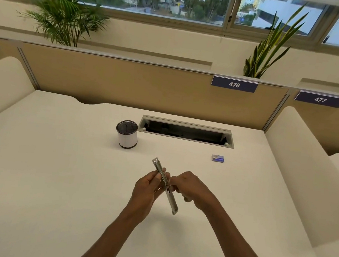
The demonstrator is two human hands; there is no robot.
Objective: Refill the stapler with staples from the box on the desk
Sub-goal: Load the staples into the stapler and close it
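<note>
A slim metal stapler (171,201) is held above the middle of the desk, swung open into one long line from upper left to lower right. My left hand (146,191) grips it from the left at its middle. My right hand (191,187) pinches it from the right at the same spot, near the hinge. Whether staples lie in its channel cannot be made out. A small blue staple box (218,158) lies on the desk to the far right of my hands, apart from them.
A white cylindrical pen cup (127,134) with a dark rim stands behind my hands, left of an open cable slot (186,131). Cream side dividers (300,165) flank the white desk (52,167); a tan back panel carries label 476 (234,84).
</note>
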